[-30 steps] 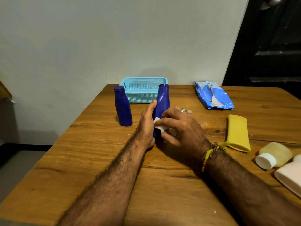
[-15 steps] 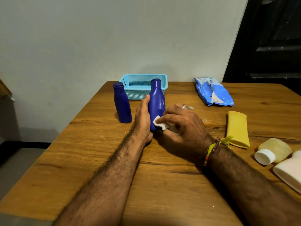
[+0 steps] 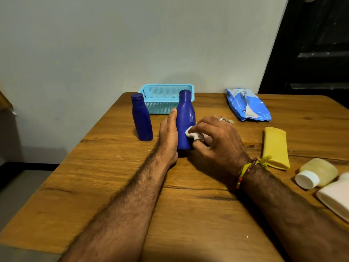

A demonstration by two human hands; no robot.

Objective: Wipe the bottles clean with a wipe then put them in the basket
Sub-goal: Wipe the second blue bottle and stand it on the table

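A white wipe (image 3: pixel 192 133) was pinched in the grip of the right hand (image 3: pixel 217 142) and pressed against the lower right side of the blue bottle (image 3: pixel 184 120). The left hand (image 3: pixel 168 137) was laid flat along the bottle's left side, fingers straight, bracing rather than clasping it. The bottle was stood upright on the worktop (image 3: pixel 188 205), just in front of the turquoise basket (image 3: pixel 166 98), which appeared to hold nothing yet.

A second blue bottle (image 3: pixel 141 118) was stood just to the left, apart from the hands. Off to the right, a yellow tube (image 3: pixel 275 147), a pale yellow bottle (image 3: pixel 317 173) with a white cap and a white bottle (image 3: pixel 336 197) were laid flat. A blue wipes packet (image 3: pixel 247 104) was seen near the far edge.

Trouble could be expected from the brace: with only an open palm on one side, a firm stroke from the right might tip the bottle leftward, and the neighbouring bottle could be knocked over. The back face could also be missed, since it was hidden from view.
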